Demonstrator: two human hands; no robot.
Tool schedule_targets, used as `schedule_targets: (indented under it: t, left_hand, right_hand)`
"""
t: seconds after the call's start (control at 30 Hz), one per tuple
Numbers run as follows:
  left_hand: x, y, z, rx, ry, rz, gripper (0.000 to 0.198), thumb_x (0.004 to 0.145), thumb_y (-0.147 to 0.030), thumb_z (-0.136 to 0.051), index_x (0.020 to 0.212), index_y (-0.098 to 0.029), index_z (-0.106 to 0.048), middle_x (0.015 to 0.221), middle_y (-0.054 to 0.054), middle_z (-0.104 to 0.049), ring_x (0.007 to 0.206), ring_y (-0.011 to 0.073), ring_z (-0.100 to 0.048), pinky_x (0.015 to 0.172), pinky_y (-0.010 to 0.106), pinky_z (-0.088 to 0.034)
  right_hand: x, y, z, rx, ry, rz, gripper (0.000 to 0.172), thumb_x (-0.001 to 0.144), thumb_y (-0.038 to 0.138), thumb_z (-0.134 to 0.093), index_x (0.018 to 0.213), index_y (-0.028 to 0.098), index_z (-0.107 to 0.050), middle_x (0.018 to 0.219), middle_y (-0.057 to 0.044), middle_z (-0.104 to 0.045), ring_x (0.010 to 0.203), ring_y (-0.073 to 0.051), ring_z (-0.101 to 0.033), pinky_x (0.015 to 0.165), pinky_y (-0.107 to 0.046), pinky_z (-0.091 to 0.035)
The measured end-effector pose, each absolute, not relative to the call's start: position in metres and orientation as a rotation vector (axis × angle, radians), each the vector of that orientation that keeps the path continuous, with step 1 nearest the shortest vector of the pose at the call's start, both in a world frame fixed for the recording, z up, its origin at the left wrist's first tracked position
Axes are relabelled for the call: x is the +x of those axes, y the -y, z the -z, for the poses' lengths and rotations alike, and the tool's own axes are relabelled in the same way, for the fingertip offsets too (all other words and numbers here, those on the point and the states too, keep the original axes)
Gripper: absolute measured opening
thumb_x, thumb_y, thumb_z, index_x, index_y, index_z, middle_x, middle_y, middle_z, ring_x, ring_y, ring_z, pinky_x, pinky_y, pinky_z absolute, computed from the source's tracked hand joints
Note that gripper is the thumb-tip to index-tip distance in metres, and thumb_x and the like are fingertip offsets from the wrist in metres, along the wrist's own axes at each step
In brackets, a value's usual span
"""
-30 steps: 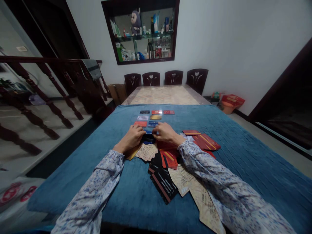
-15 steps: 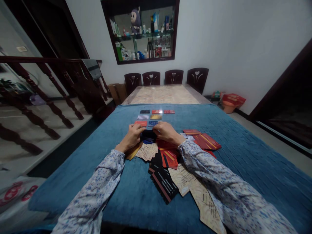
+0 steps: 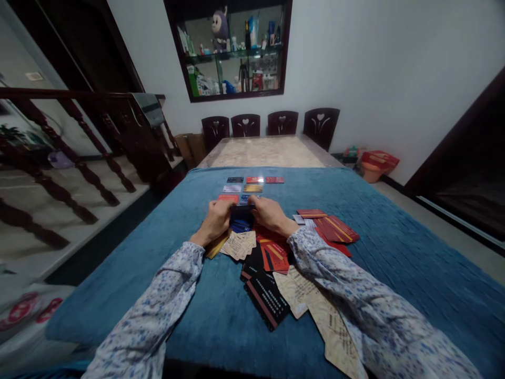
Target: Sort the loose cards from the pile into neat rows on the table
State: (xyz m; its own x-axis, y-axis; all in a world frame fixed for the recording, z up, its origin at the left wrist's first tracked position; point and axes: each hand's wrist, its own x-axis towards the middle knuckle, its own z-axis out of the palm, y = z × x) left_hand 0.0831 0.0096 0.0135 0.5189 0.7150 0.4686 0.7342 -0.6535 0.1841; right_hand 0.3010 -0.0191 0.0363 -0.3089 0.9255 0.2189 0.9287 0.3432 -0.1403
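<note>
Between my left hand (image 3: 216, 217) and my right hand (image 3: 272, 215) is a dark card (image 3: 242, 209), gripped at its two ends by closed fingers. Just beyond it lie a blue card (image 3: 245, 199) and a red-orange card (image 3: 228, 198), both partly covered by my fingers. Under and in front of the held card are several blue cards (image 3: 241, 225). Yellow cards (image 3: 216, 245) stick out below my left wrist, beside a fan of cream cards (image 3: 239, 245). Red cards (image 3: 275, 253) lie spread below my right hand.
Farther off sit a black card (image 3: 235, 180), red cards (image 3: 274, 180), a silver card (image 3: 232, 188) and a gold card (image 3: 253, 188). Nearer are black cards (image 3: 267, 301) and larger cream cards (image 3: 333, 329). Dark red cards (image 3: 337, 229) lie right on the blue cloth (image 3: 394, 273).
The dark card shows as a thinner strip, slightly farther forward, and more of the blue cards beneath is visible. My fingers have drawn in on its ends. The view has shifted slightly.
</note>
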Motion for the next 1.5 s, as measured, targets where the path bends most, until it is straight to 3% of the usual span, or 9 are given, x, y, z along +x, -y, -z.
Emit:
schedule_targets:
  t: [0.33,0.63,1.1,1.5]
  left_hand:
    - [0.087,-0.006,-0.006,-2.658,1.356,0.688,0.046,0.085,-0.01,-0.049,0.13,-0.014,-0.057,0.121,0.016,-0.072,0.115,0.0307,-0.064,0.106,0.051,-0.034]
    - [0.09,-0.004,-0.006,-2.656,1.434,0.699,0.044,0.089,-0.012,-0.049,0.132,-0.015,-0.057,0.115,0.014,-0.071,0.108,0.0296,-0.064,0.104,0.049,-0.038]
    - [0.091,-0.008,0.0,-2.658,1.475,0.805,0.049,0.088,-0.011,-0.049,0.137,-0.015,-0.055,0.125,0.016,-0.07,0.112,0.0291,-0.062,0.103,0.048,-0.037]
    - [0.085,-0.012,0.003,-2.691,1.437,0.835,0.06,0.085,-0.018,-0.057,0.145,-0.015,-0.049,0.133,0.017,-0.066,0.125,0.0316,-0.058,0.108,0.049,-0.037]
  right_hand:
    - [0.3,0.022,-0.035,-1.724,2.355,-0.005,0.047,0.098,0.025,-0.05,0.146,0.024,-0.047,0.126,-0.013,-0.075,0.109,-0.029,-0.072,0.085,-0.034,-0.049]
    - [0.299,0.021,-0.034,-1.706,2.364,-0.032,0.047,0.098,0.019,-0.047,0.144,0.02,-0.047,0.13,-0.016,-0.073,0.112,-0.03,-0.071,0.084,-0.035,-0.049]
    - [0.304,0.015,-0.027,-1.563,2.357,-0.084,0.057,0.084,0.014,-0.06,0.141,0.017,-0.049,0.139,-0.019,-0.064,0.124,-0.033,-0.062,0.092,-0.043,-0.048]
    - [0.308,0.013,-0.03,-1.575,2.368,-0.055,0.057,0.09,0.018,-0.057,0.146,0.013,-0.049,0.144,-0.021,-0.061,0.129,-0.033,-0.058,0.098,-0.045,-0.046]
